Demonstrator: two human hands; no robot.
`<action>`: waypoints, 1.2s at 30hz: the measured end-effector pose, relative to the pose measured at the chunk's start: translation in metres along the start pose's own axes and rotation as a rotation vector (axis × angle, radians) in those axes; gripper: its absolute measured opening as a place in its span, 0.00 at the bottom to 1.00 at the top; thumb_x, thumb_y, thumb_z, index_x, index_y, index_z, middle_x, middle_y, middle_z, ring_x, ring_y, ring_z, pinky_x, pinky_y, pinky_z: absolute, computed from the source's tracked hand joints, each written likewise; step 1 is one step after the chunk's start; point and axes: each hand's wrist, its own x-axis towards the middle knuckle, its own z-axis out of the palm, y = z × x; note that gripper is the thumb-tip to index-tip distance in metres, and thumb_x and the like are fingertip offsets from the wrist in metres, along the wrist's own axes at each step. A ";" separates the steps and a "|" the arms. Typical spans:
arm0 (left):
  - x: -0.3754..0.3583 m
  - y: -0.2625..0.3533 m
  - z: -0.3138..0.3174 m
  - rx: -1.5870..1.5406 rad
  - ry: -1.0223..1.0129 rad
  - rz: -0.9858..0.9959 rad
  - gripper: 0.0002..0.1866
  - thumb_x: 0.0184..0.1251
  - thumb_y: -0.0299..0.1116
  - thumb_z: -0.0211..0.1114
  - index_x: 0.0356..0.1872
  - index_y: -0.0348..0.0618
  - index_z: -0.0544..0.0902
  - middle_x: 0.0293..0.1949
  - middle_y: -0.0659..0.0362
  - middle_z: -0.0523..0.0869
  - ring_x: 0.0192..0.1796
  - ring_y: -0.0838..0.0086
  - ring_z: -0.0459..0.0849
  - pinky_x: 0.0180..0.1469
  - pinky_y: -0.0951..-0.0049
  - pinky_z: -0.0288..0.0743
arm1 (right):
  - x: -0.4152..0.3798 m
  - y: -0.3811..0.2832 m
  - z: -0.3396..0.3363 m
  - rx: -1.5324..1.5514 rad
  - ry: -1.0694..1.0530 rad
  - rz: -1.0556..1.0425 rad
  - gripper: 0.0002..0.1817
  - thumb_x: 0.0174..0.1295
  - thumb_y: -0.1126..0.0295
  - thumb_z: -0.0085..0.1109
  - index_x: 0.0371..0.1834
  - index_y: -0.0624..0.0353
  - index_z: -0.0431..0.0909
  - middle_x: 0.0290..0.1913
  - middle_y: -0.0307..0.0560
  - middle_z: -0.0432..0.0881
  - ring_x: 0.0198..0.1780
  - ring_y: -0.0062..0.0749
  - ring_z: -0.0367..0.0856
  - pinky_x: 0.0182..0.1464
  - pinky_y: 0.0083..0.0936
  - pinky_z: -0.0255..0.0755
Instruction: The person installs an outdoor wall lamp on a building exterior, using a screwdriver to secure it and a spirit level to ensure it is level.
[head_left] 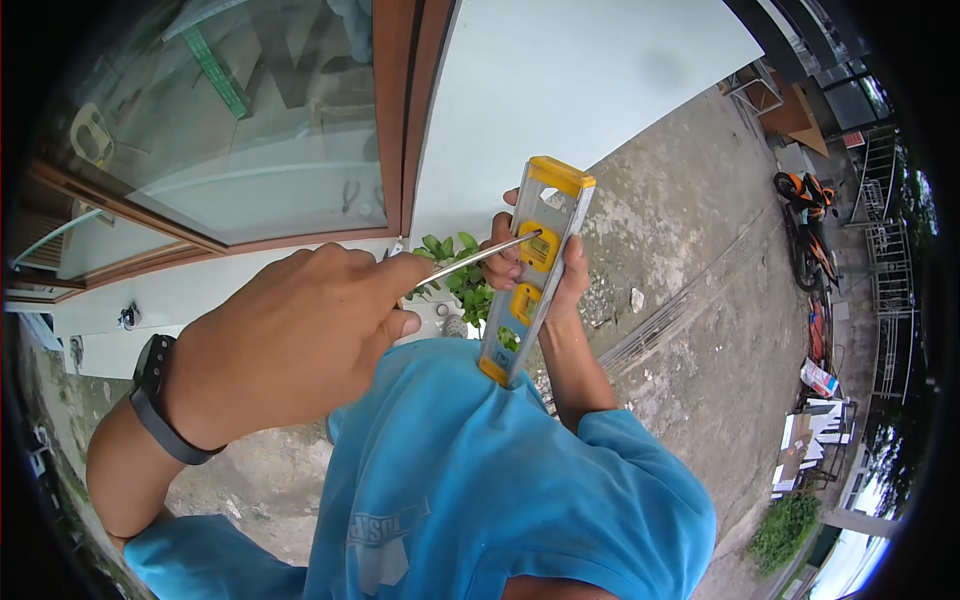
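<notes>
In my right hand (565, 285) is a short spirit level (521, 290) with a silver body, yellow end caps and yellow vial housings. It is held nearly upright and tilted, fingers round its left edge and thumb on its right edge. My left hand (300, 325), with a black band on the wrist, is closed round a screwdriver (470, 263). Only its thin metal shaft shows; the handle is hidden in the fist. The shaft's tip is at the upper yellow vial housing (538, 246). The level's lower end is in front of my blue shirt (480, 460).
A brown-framed glass window (390, 120) and a white wall (560, 70) are ahead. A green plant (460, 275) grows behind the level. Rough concrete ground (680, 240) stretches right, towards an orange-and-black motorcycle (808, 230) and a metal fence (885, 300).
</notes>
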 end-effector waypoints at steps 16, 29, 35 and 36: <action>0.014 0.002 -0.013 0.240 0.157 -0.024 0.17 0.63 0.29 0.70 0.49 0.36 0.75 0.39 0.48 0.81 0.38 0.46 0.82 0.40 0.50 0.74 | 0.006 -0.001 -0.014 0.025 -0.024 -0.040 0.52 0.58 0.32 0.65 0.74 0.62 0.63 0.40 0.41 0.69 0.33 0.23 0.69 0.31 0.21 0.67; 0.020 0.016 -0.007 0.597 0.170 0.010 0.12 0.67 0.30 0.67 0.46 0.38 0.75 0.35 0.53 0.80 0.35 0.58 0.84 0.36 0.60 0.78 | -0.020 -0.006 0.003 -0.794 0.355 -0.211 0.28 0.68 0.67 0.60 0.69 0.66 0.64 0.62 0.61 0.78 0.56 0.44 0.85 0.57 0.42 0.83; 0.030 0.021 -0.006 0.597 0.241 0.081 0.10 0.65 0.23 0.63 0.44 0.37 0.73 0.36 0.51 0.78 0.35 0.58 0.83 0.36 0.60 0.79 | -0.027 -0.004 -0.008 -0.969 0.453 -0.212 0.18 0.71 0.78 0.48 0.63 0.65 0.67 0.47 0.48 0.87 0.43 0.18 0.81 0.45 0.21 0.75; 0.031 0.022 -0.005 0.611 0.242 0.095 0.10 0.64 0.23 0.62 0.43 0.37 0.73 0.36 0.51 0.77 0.35 0.58 0.83 0.36 0.61 0.79 | -0.028 -0.005 -0.009 -0.975 0.455 -0.201 0.17 0.72 0.78 0.47 0.63 0.65 0.67 0.47 0.49 0.87 0.43 0.18 0.81 0.45 0.21 0.75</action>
